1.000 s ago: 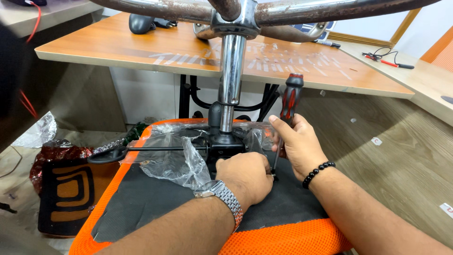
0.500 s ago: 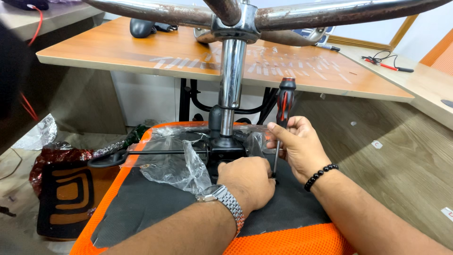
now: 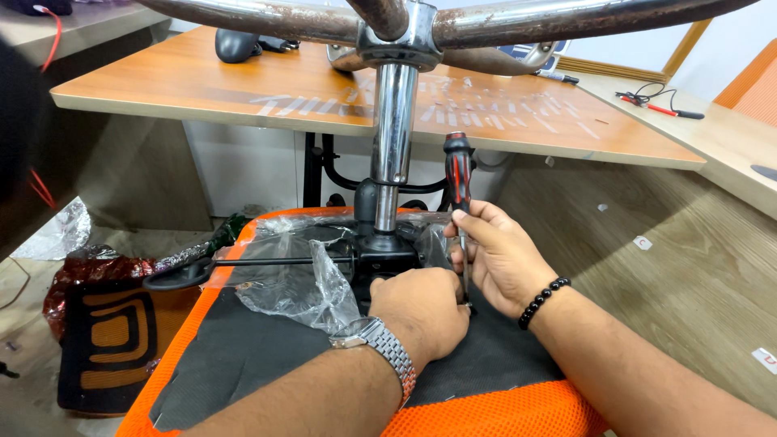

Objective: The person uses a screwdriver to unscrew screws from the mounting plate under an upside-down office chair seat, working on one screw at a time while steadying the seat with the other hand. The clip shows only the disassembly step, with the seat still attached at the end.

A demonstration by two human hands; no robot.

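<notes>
An office chair lies upside down, its orange mesh seat [image 3: 486, 417] with a black underside panel [image 3: 259, 348] facing up. A chrome gas column [image 3: 394, 129] rises from the black seat mechanism [image 3: 387, 251] to the rusty star base [image 3: 267, 20]. My right hand [image 3: 502, 255] grips a black-and-red screwdriver [image 3: 457, 174], held upright with its tip down beside the mechanism. My left hand [image 3: 421, 311], with a metal watch on the wrist, rests closed on the mechanism plate right by the screwdriver tip. Crumpled clear plastic wrap [image 3: 299, 279] clings around the mechanism.
A black lever [image 3: 235, 265] sticks out left from the mechanism. A wooden desk [image 3: 243, 89] stands behind the chair, with a second desk [image 3: 720, 137] at right carrying a red-handled tool. A patterned orange-and-black cushion [image 3: 105, 340] and shiny wrapping lie on the floor at left.
The screwdriver has gone from tilted to nearly upright, my right hand shifting slightly with it. My left hand stays on the mechanism.
</notes>
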